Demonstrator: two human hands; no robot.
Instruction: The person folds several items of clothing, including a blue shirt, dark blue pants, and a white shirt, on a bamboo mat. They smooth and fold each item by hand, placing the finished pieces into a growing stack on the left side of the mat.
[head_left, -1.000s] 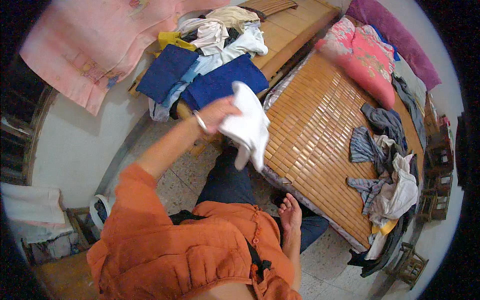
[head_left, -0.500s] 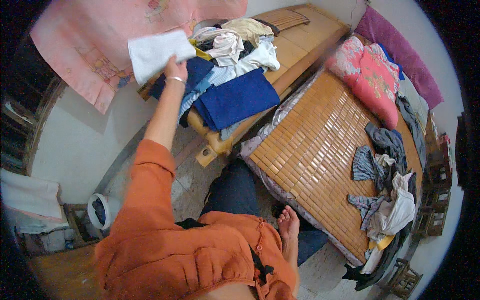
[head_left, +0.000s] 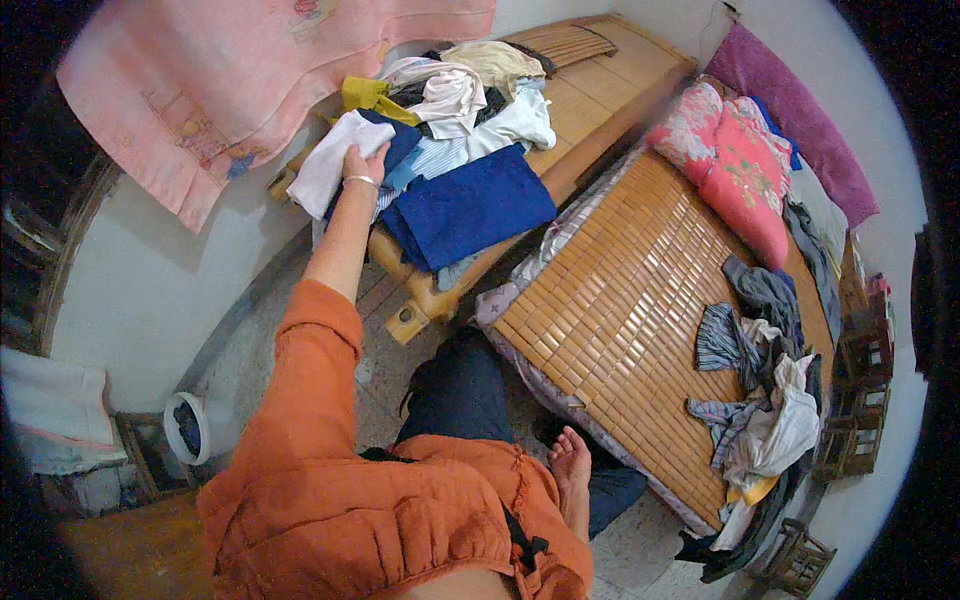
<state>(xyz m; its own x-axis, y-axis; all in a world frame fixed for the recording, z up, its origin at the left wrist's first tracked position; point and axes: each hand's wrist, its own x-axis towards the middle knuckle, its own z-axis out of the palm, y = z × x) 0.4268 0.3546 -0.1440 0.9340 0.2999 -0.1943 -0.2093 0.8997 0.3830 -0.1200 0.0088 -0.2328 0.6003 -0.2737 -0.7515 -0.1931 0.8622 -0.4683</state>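
My left hand (head_left: 367,165) is at the right edge of a folded white cloth (head_left: 335,155), its fingers on the fabric. The cloth lies over a folded navy garment (head_left: 402,143) at the left end of a heap of clothes. Just right of this hand is a larger folded blue cloth (head_left: 470,208). A mustard-yellow cloth (head_left: 372,95) and crumpled white clothes (head_left: 452,100) lie behind. My right hand (head_left: 571,458) rests palm up near my thigh, beside the mat-covered bed. It holds nothing, and its fingers are loosely bent and apart.
The heap lies on a long wooden bench (head_left: 610,75). To the right, a bed with a bamboo mat (head_left: 610,310) carries crumpled clothes (head_left: 775,430) and a pink floral bundle (head_left: 740,185). A pink printed sheet (head_left: 190,100) hangs at left. A white bucket (head_left: 190,428) stands lower left.
My left hand has brought the white cloth down from above the heap's left end onto the navy garment. The mustard-yellow cloth shows more now. My right hand stays in place.
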